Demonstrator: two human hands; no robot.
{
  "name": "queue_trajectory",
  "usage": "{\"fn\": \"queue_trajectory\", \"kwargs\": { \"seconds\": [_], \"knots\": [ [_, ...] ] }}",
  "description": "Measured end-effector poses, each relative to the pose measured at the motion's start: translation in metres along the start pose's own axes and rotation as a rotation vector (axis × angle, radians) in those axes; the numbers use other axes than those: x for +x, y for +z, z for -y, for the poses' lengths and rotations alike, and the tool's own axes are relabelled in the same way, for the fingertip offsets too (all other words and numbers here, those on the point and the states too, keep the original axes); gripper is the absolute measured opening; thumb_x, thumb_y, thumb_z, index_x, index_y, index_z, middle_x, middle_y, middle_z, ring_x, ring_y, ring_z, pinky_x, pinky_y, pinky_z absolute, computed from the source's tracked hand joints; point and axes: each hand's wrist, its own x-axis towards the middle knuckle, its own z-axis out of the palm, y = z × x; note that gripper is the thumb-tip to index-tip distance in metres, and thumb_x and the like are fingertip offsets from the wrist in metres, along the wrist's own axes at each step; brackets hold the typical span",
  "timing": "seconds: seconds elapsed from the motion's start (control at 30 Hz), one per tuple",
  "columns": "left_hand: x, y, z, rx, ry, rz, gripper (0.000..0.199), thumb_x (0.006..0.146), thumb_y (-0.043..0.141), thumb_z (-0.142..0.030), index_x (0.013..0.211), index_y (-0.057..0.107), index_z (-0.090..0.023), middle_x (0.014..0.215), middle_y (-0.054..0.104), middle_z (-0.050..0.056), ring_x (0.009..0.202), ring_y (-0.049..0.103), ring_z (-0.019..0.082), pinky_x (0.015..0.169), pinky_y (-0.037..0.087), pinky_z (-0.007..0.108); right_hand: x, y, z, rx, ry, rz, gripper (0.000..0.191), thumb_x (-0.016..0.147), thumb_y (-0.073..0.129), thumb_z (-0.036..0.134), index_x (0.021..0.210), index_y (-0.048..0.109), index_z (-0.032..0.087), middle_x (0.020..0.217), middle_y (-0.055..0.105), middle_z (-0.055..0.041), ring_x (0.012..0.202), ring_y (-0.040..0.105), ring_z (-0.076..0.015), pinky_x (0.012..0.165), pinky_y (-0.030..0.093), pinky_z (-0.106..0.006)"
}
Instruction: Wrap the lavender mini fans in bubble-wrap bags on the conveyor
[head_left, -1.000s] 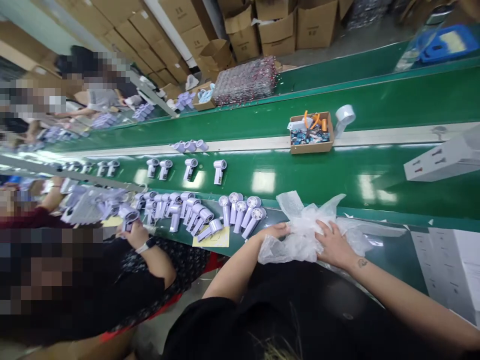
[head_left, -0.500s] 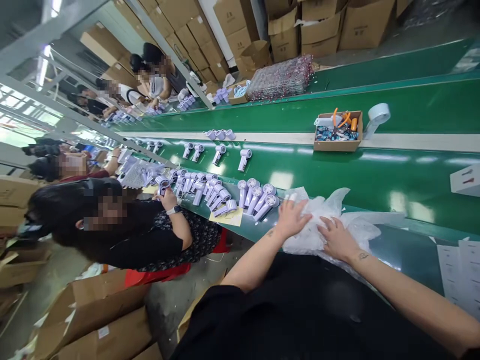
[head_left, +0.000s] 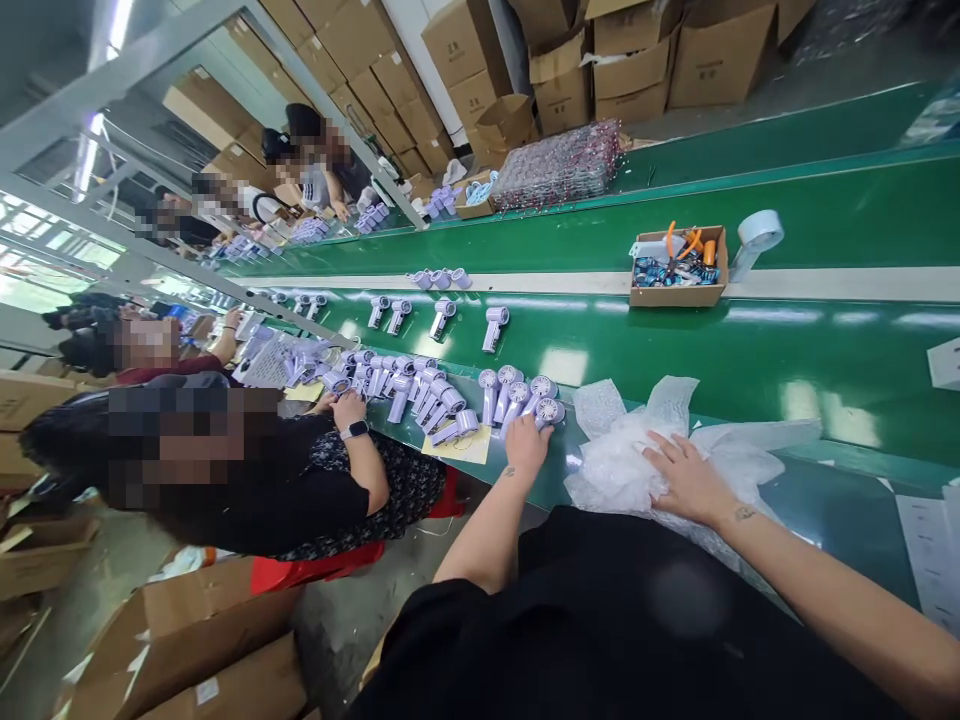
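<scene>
My left hand [head_left: 527,446] has its fingers closed round the nearest of several lilac handheld fans [head_left: 550,412], at the right end of the group. That fan's round grille shows past my fingertips, while its handle is hidden under the hand. My right hand [head_left: 688,480] lies with spread fingers on a loose heap of white translucent bubble-wrap bags [head_left: 619,450] at the bench edge before me. More fans [head_left: 489,384] lie just left of and beyond my left hand.
Lilac fan bodies [head_left: 495,328] stand on the green conveyor [head_left: 750,345]. Beyond are a small carton [head_left: 679,295] with orange-handled pliers and a tape roll [head_left: 759,230]. A co-worker [head_left: 330,480] sits at left beside piled fan parts [head_left: 439,395]. Printed sheets [head_left: 930,560] lie at right.
My left hand has left the bags and moved left onto the nearest fan. My right hand stays on the bags. The co-worker's hands have lowered with a fan part.
</scene>
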Motion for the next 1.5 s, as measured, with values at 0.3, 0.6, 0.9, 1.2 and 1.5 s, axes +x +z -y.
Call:
{"fn": "queue_trajectory", "kwargs": {
  "seconds": [0.3, 0.6, 0.9, 1.2, 1.5],
  "knots": [
    [0.002, 0.007, 0.023, -0.09, -0.041, 0.115, 0.026, 0.082, 0.055, -0.038, 0.091, 0.059, -0.014, 0.097, 0.06, 0.011, 0.087, 0.059, 0.023, 0.073, 0.045, 0.031, 0.024, -0.018, 0.005, 0.156, 0.049, 0.021, 0.077, 0.059, 0.067, 0.047, 0.128, 0.05, 0.019, 0.145, 0.033, -0.0143, 0.127, 0.025, -0.0445, 0.1, 0.027, -0.059],
    [-0.015, 0.008, -0.054, -0.141, 0.566, 0.335, 0.033, 0.081, 0.055, -0.046, 0.1, 0.057, -0.019, 0.099, 0.056, 0.007, 0.09, 0.057, 0.021, 0.079, 0.046, 0.032, 0.013, -0.037, -0.003, 0.321, 0.165, -0.023, 0.116, 0.06, 0.063, 0.065, 0.143, 0.004, 0.01, 0.136, 0.039, -0.0241, 0.125, 0.041, -0.0347, 0.097, 0.04, -0.046],
    [-0.018, 0.014, -0.068, 0.082, 0.576, 0.493, 0.038, 0.083, 0.057, -0.039, 0.112, 0.052, -0.017, 0.111, 0.056, 0.014, 0.105, 0.057, 0.028, 0.085, 0.047, 0.036, -0.094, -0.042, 0.018, 0.029, 0.441, -0.041, 0.067, 0.069, 0.05, 0.069, 0.125, 0.052, 0.032, 0.149, 0.026, -0.011, 0.133, 0.016, -0.0513, 0.09, 0.027, -0.074],
    [-0.002, -0.003, -0.05, 0.031, 0.56, 0.544, 0.049, 0.082, 0.055, -0.043, 0.124, 0.044, -0.019, 0.118, 0.055, 0.009, 0.099, 0.059, 0.02, 0.082, 0.048, 0.028, -0.064, 0.026, -0.003, -0.129, 0.371, -0.15, 0.054, 0.075, 0.052, 0.032, 0.128, 0.052, 0.025, 0.149, 0.024, -0.015, 0.136, 0.006, -0.044, 0.094, 0.022, -0.071],
    [-0.017, 0.019, -0.071, 0.152, 0.644, 0.513, 0.045, 0.085, 0.049, -0.031, 0.125, 0.036, -0.013, 0.125, 0.046, 0.017, 0.113, 0.05, 0.03, 0.092, 0.043, 0.04, -0.046, 0.022, -0.022, -0.126, 0.296, -0.155, 0.049, 0.076, 0.051, 0.03, 0.124, 0.055, 0.026, 0.142, 0.036, -0.0166, 0.135, 0.014, -0.0418, 0.096, 0.02, -0.069]
  ]
}}
